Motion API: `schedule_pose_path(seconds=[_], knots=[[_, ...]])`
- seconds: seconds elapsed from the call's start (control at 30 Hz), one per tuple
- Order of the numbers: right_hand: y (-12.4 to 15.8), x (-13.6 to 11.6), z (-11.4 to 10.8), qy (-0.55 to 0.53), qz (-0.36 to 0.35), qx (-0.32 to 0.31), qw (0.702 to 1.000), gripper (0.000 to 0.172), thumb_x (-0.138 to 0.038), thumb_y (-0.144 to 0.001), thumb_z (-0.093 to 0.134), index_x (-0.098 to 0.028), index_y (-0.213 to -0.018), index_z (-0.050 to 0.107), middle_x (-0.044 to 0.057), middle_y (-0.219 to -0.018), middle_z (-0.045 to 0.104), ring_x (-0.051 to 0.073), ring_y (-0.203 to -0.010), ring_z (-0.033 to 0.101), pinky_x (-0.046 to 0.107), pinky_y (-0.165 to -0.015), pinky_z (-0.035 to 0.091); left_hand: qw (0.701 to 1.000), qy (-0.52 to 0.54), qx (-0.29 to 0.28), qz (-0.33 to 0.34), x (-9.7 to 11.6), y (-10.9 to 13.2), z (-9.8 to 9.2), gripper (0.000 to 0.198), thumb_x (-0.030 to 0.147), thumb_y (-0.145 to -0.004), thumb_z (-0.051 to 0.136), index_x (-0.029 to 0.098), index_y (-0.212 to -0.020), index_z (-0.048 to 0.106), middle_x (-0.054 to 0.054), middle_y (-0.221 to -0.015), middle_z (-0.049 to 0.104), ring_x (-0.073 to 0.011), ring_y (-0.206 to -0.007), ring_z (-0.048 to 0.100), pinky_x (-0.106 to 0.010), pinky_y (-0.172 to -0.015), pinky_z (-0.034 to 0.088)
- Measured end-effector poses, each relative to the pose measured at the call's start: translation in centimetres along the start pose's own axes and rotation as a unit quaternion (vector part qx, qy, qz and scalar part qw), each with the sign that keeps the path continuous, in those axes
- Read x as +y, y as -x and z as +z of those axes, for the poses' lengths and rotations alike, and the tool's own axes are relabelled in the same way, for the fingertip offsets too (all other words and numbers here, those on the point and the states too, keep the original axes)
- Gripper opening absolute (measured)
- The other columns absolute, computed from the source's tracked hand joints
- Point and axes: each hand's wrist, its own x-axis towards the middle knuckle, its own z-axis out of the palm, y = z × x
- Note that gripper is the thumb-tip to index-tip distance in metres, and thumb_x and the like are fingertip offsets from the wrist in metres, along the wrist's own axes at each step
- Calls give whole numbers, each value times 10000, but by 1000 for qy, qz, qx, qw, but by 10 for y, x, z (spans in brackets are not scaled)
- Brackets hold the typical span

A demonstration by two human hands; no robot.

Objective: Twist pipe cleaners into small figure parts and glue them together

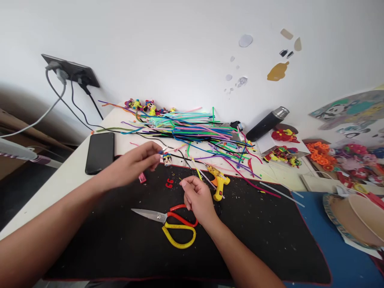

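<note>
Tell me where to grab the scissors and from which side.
Probably best by the yellow handle, coming from the right: the scissors lie flat on the black mat, blades pointing left, and that wide loop is uncovered, while the right hand partly hides the red handle.

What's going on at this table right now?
Someone's working bare-handed at a black mat. The left hand has its fingertips at a small figure; whether it grips it is unclear. The right hand has thumb and finger together, perhaps on something tiny. Scissors lie on the mat, a glue gun beside the right hand, and pipe cleaners are heaped toward the wall.
</note>
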Motion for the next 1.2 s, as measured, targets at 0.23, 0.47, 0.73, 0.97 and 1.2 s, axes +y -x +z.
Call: schedule_pose_path(seconds=[0.23, 0.47, 0.73, 0.97, 1.2], knots=[[-5, -9, 4, -11, -13, -2, 1000, 385, -567, -896, 770, -215, -853, 619, -146, -453, 389, 65, -319, 355, 198, -362, 241, 984, 144, -98, -26, 10, -4, 36, 340, 521, -1053, 546, 221, -1215, 550, 38, -794, 582, -141, -664, 526, -268, -614, 452], [-23, -27, 5, -29, -81, 33, 996, 375, -568, -924, 749, -214, -881, 634, -135, -463, 400, 69, -329, 355, 206, -366, 247, 983, 168, -77, -22, 12, -31, 50, 271, 439, -966, 634, 211, -1097, 568, 41, -819, 581, -116, -634, 505, -232, -548, 402], [-37, -28, 7, -47, -115, 72, 990, 369, -559, -909, 759, -221, -861, 620, -129, -470, 410, 70, -347, 336, 210, -363, 243, 986, 149, -75, -2, 9, -34, 59, 271, 460, -982, 617, 212, -1090, 594, 28, -844, 591, -122, -646, 489, -255, -572, 408], [-39, -17, -2, -39, -109, 91, 989, 352, -538, -917, 761, -222, -854, 618, -113, -498, 459, 75, -360, 347, 222, -370, 223, 984, 141, -102, -31, 14, -32, 60, 333, 506, -997, 621, 200, -1126, 606, 18, -850, 608, -128, -637, 513, -271, -577, 418], [-39, -5, -10, 33, -133, 95, 986, 294, -505, -985, 698, -230, -892, 655, -93, -523, 477, 103, -416, 372, 243, -416, 273, 986, 130, -102, -29, 19, -32, 62, 427, 602, -1021, 589, 195, -1140, 632, 8, -846, 604, -133, -650, 505, -265, -578, 406]])
